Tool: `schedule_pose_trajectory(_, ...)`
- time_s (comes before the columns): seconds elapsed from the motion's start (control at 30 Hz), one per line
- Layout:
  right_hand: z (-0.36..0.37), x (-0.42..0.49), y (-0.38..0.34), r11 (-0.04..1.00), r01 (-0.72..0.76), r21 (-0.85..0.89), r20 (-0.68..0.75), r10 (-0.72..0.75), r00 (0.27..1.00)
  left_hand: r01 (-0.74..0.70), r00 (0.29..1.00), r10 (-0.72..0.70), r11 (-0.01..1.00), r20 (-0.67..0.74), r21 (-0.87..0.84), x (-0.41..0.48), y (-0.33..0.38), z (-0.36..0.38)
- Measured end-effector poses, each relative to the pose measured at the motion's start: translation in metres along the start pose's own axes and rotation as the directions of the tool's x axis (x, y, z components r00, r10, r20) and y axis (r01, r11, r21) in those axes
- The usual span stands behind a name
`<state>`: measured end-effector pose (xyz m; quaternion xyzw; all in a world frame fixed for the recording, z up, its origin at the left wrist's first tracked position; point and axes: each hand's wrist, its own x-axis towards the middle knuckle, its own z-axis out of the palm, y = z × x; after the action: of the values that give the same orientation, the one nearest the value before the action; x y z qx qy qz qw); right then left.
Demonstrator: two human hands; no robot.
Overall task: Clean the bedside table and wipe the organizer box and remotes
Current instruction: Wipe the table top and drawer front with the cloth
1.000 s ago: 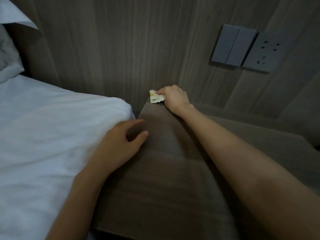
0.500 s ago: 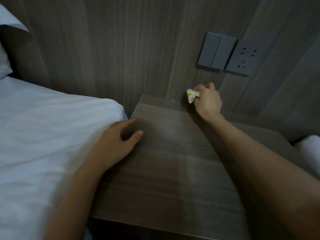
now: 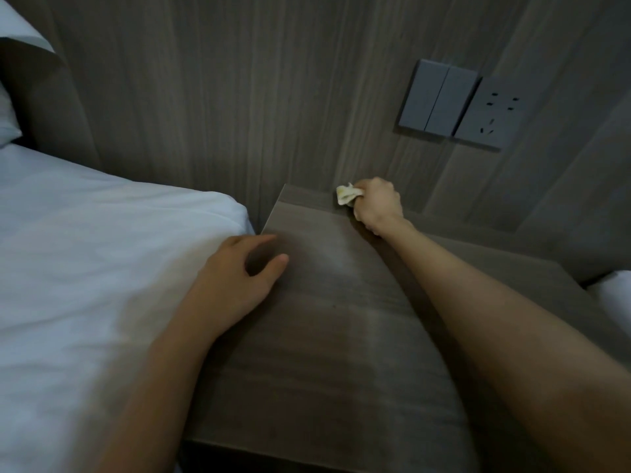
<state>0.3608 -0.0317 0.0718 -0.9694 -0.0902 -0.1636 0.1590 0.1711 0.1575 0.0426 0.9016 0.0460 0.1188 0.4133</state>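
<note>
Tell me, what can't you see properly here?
Head view only.
Cloth: mostly balled inside the right hand.
Bedside table: right part covered by the right forearm.
White thing at the right edge: cut off, unidentifiable.
Pillow: cut off at the left edge.

In our right hand (image 3: 379,206) the rag (image 3: 345,194) looks soft, crumpled cloth. Under that grip the bedside table (image 3: 324,336) shows matt wood grain; above the grip, smooth matt plastic switches (image 3: 440,100); left of it, white bedsheet (image 3: 102,250) cloth.
</note>
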Motion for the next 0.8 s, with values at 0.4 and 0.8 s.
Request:
schedule_pose_trajectory(0.4,0.022,0.000,-0.025,0.905,0.179,-0.387,0.030,-0.181,0.983,-0.021,1.000,0.021,1.000,0.012,0.013,0.000,-0.003,0.001)
schedule_pose_trajectory(0.8,-0.035,0.001,0.001,0.998,0.007,0.067,0.175,-0.018,0.984,-0.023,0.999,0.024,1.000,0.035,-0.021,-0.003,0.000,0.000)
